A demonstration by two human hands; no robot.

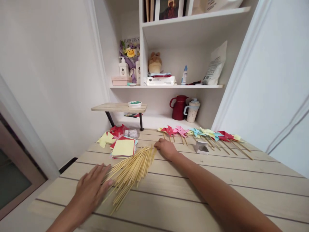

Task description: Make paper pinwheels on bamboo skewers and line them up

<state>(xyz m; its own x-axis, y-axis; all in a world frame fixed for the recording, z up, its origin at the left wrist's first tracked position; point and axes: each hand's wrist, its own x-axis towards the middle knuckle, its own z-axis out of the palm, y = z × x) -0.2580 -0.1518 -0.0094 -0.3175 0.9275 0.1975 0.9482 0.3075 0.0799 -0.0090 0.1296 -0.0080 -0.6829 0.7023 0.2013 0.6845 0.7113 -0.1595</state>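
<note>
A row of finished pinwheels [205, 133] already lies along the far edge of the table [217, 190], but a good heap of bare sticks [130, 169] and a stack of paper squares [122, 148] remain — so the work looks partly done, with plenty left. The sticks lie mid-table, fanned, their long axis running from near-left to far-right. The left hand [93, 187] rests flat and open-fingered on their near ends; the right hand [166, 149] sits at the far tips, fingers curled down — whether it pinches a stick I cannot tell.
</note>
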